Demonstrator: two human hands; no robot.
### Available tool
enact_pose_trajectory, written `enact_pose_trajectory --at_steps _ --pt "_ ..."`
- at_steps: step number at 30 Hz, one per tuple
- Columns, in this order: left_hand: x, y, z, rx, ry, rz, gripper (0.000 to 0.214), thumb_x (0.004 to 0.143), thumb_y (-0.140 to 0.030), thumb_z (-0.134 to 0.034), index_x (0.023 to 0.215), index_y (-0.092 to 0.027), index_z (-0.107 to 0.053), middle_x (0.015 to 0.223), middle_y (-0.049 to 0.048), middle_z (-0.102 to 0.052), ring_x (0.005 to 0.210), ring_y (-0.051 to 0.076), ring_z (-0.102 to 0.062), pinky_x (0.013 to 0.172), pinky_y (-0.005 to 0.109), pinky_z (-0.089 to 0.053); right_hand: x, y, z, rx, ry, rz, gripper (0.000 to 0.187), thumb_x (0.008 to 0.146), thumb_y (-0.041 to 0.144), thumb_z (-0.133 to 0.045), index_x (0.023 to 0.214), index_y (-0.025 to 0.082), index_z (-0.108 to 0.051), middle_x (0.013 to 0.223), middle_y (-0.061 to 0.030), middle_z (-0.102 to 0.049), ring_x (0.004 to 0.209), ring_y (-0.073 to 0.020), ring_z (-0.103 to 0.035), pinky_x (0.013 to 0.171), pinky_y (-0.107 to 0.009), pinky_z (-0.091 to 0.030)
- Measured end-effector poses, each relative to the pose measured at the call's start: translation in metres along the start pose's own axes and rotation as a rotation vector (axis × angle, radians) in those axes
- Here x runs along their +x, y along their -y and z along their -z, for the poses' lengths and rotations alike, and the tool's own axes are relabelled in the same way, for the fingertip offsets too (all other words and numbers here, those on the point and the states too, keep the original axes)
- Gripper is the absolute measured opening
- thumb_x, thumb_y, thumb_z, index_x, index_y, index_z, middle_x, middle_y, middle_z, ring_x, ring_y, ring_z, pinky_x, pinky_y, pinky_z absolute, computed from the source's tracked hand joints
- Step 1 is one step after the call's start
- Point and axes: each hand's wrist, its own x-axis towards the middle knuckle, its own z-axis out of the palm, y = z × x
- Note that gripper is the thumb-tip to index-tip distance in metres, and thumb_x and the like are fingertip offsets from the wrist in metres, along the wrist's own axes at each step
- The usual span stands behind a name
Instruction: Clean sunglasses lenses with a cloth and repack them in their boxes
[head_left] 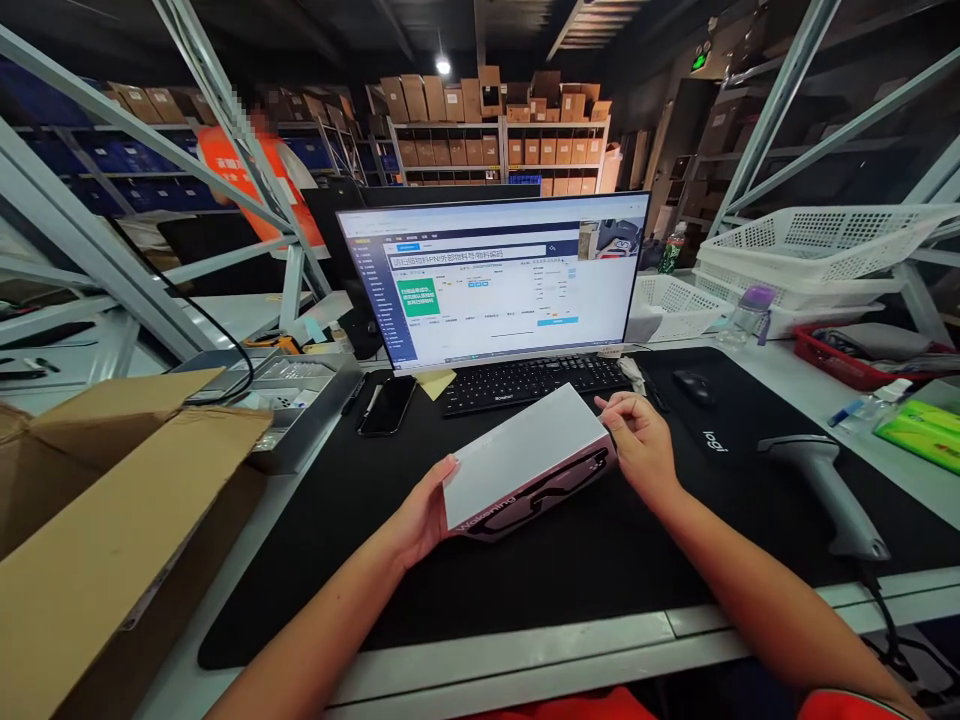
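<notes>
A white and dark pink box [529,455] with a picture of glasses and the word "Wokening" on its side is held tilted above the black desk mat. My left hand [424,515] grips its left end, thumb on the top edge and fingers underneath. At the right end, my right hand [637,435] has its fingers curled in a pinch against the box's corner. Whether a flap or a seal lies between those fingertips is hidden. Just beyond the box is a black keyboard [536,383].
An open cardboard carton [112,500] stands at the left. A lit monitor [510,280] rises behind the keyboard, with a phone [387,406] to the left. On the right lie a mouse [694,387] and a barcode scanner [832,490]; white baskets [817,250] are stacked farther back.
</notes>
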Motion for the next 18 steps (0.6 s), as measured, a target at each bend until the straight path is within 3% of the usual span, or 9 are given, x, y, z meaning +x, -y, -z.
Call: enact_pose_trajectory --at_steps 7,10,12,15,18 --pt "0.001 0.0 0.007 -0.002 -0.05 -0.055 0.066 0.076 -0.06 -0.075 0.126 -0.018 -0.066 0.122 0.0098 -0.074 0.111 0.03 -0.069 0.084 0.036 -0.059 0.019 -0.006 0.017 0.163 -0.037 -0.054 0.032 0.084 0.05 -0.075 0.076 0.024 -0.058 0.099 -0.0035 -0.054 0.099 -0.0227 -0.064 0.115 -0.055 -0.045" --pt "0.004 0.001 0.02 0.031 -0.089 -0.119 0.069 0.073 -0.063 -0.077 0.123 -0.017 -0.065 0.118 0.0114 -0.073 0.11 0.031 -0.068 0.082 0.036 -0.058 0.023 -0.022 0.018 0.199 0.084 -0.114 0.037 0.083 0.054 -0.075 0.074 0.023 -0.057 0.099 -0.0038 -0.058 0.098 -0.0214 -0.063 0.113 -0.052 -0.047" --pt "0.005 0.001 0.03 0.072 -0.153 -0.2 0.069 0.072 -0.064 -0.078 0.121 -0.019 -0.063 0.111 0.0087 -0.073 0.104 0.028 -0.068 0.08 0.034 -0.057 0.022 -0.032 0.015 0.232 0.199 -0.172 0.042 0.085 0.063 -0.068 0.079 0.023 -0.058 0.104 -0.0064 -0.063 0.097 -0.0226 -0.065 0.099 -0.051 -0.055" --pt "0.003 -0.001 0.038 0.173 -0.23 -0.33 0.07 0.072 -0.062 -0.079 0.125 -0.025 -0.055 0.1 0.002 -0.069 0.089 0.021 -0.067 0.071 0.029 -0.053 0.018 -0.041 0.012 0.294 0.407 -0.252 0.069 0.075 0.084 -0.061 0.111 0.025 -0.061 0.119 -0.0133 -0.065 0.101 -0.0286 -0.068 0.082 -0.051 -0.06" --pt "0.004 -0.001 0.041 0.256 -0.214 -0.396 0.078 0.072 -0.059 -0.08 0.135 -0.028 -0.046 0.103 0.0029 -0.068 0.089 0.022 -0.067 0.074 0.029 -0.052 0.014 -0.042 0.015 0.27 0.681 -0.315 0.116 0.056 0.077 -0.083 0.15 0.029 -0.036 0.134 -0.0162 -0.06 0.115 -0.0312 -0.066 0.098 -0.055 -0.052"
